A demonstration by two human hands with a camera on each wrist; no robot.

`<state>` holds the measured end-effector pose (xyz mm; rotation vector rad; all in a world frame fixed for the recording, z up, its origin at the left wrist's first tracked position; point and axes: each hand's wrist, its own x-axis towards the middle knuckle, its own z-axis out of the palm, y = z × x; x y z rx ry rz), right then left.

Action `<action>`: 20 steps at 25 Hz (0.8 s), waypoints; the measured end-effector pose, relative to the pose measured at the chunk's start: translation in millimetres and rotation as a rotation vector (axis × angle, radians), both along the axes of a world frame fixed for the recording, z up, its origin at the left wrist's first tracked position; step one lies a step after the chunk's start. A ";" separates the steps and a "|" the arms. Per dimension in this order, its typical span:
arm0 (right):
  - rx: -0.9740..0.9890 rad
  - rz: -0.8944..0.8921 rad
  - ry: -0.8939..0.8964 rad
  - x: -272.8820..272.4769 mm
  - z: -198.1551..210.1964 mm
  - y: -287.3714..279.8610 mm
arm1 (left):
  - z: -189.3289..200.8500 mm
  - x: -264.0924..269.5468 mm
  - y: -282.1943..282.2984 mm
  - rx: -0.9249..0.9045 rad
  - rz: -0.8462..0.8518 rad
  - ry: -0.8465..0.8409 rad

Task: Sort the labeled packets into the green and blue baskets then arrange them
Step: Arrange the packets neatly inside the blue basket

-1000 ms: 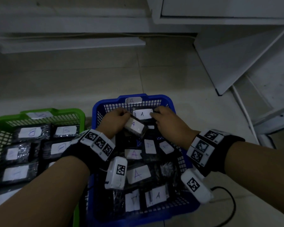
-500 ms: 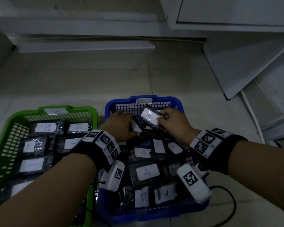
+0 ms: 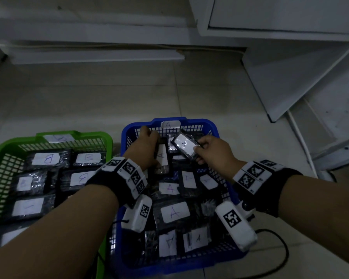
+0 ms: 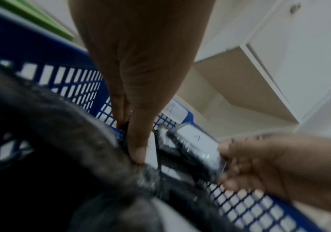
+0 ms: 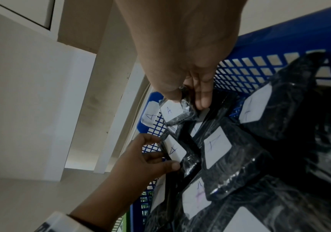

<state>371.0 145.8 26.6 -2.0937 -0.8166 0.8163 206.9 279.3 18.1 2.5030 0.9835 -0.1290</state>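
Note:
The blue basket point(image 3: 189, 120), tagged A on its far rim, holds several black packets with white A labels. Beside it on the left, the green basket point(image 3: 73, 135) holds packets labelled B point(image 3: 46, 159). My right hand point(image 3: 201, 152) pinches one A packet point(image 3: 184, 144) by its near end and holds it tilted above the basket's far end; the right wrist view shows thumb and fingers on that packet point(image 5: 170, 111). My left hand point(image 3: 149, 146) grips another A packet point(image 3: 161, 156) at the far left of the blue basket, fingers and thumb on the packet's edges point(image 5: 175, 149).
Both baskets stand on a pale tiled floor. A white cabinet and a leaning white panel point(image 3: 290, 81) lie to the far right. A black cable point(image 3: 280, 248) curls on the floor by the blue basket's near right corner.
My right hand has lifted its A packet off the pile and tilted it. My left hand has slid with its packet toward the far left wall of the blue basket.

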 end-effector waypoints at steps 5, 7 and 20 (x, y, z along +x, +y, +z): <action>0.053 0.182 -0.222 -5.4 6.2 9.1 | 3.7 -0.9 4.2 0.080 -0.110 0.185; 0.011 0.364 -0.186 -9.3 8.9 16.6 | 2.3 -6.7 4.8 0.214 -0.195 0.271; -0.076 0.211 -0.175 -19.3 12.0 26.3 | 15.0 -19.9 3.9 0.311 -0.157 0.405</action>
